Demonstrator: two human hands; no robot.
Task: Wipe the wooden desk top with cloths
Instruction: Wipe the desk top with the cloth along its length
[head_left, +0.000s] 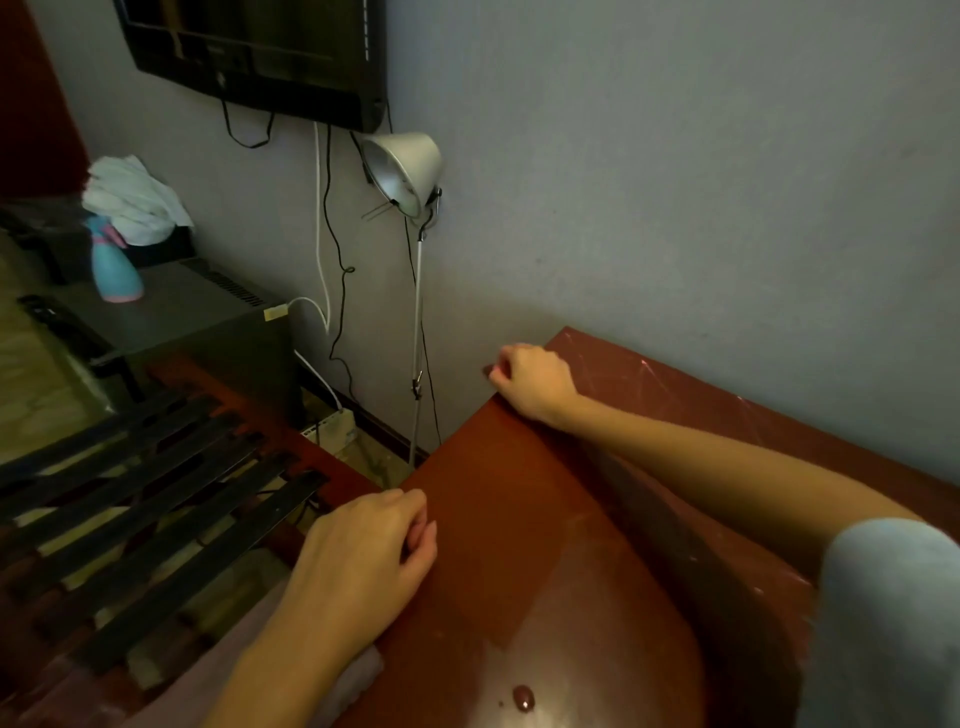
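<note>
Cloths: far left, off the desk top.
Left hand: nearer, loosely curled, empty.
Right hand: grips far corner.

**Grips hidden at the red-brown wooden surface**
Right hand curls over the far edge, fingertips unseen; left hand conceals its palm; pale fabric lies mostly under its forearm; the frame's top crops the black wall screen.
</note>
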